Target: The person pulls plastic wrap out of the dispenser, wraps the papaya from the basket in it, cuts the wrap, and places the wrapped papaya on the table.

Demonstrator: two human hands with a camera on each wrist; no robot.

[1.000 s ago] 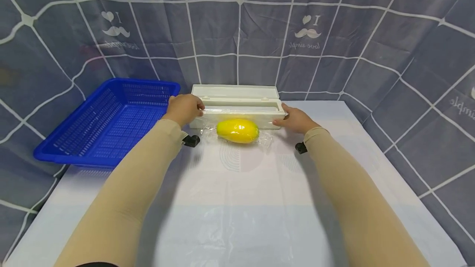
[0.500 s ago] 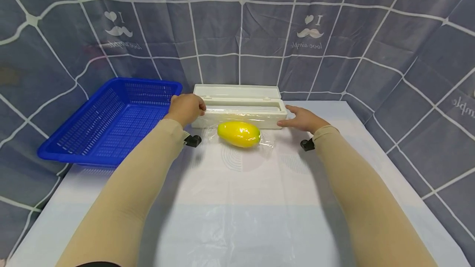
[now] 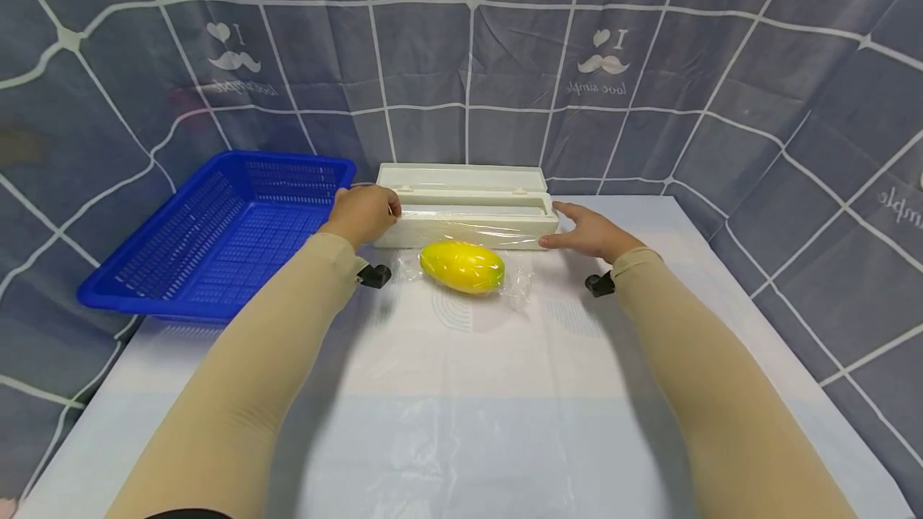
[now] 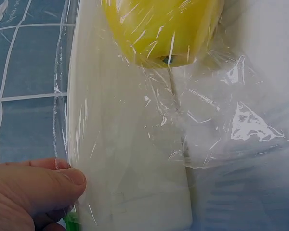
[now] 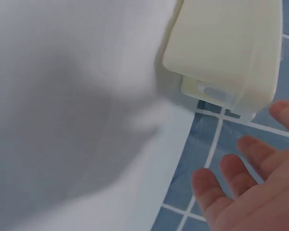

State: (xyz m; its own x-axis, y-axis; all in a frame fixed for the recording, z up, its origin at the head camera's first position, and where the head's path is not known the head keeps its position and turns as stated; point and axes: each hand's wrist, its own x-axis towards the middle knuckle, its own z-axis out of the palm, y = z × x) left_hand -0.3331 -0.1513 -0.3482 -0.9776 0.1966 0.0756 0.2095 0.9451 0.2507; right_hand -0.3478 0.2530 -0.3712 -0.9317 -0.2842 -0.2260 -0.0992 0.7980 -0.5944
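Note:
A long white cling film dispenser [image 3: 469, 232] stands at the back of the table with its lid raised. Clear cling film [image 4: 130, 120] stretches over its front and round a yellow oblong fruit [image 3: 462, 267] with a green end, lying just before it. At the dispenser's left end my left hand [image 3: 363, 213] pinches the film's edge between thumb and fingers, as the left wrist view shows. My right hand [image 3: 591, 232] is beside the right end, fingers spread and holding nothing; the right wrist view shows a gap between fingertips and dispenser.
A blue plastic basket [image 3: 209, 312] with slotted walls stands left of the dispenser, close to my left forearm. A grey checked curtain [image 3: 519, 46] hangs behind and at both sides of the white-covered table [image 3: 490, 439].
My right hand has let go of the dispenser's right end and drawn slightly right. The fruit has shifted a little towards me and turned. The left hand keeps its pinch.

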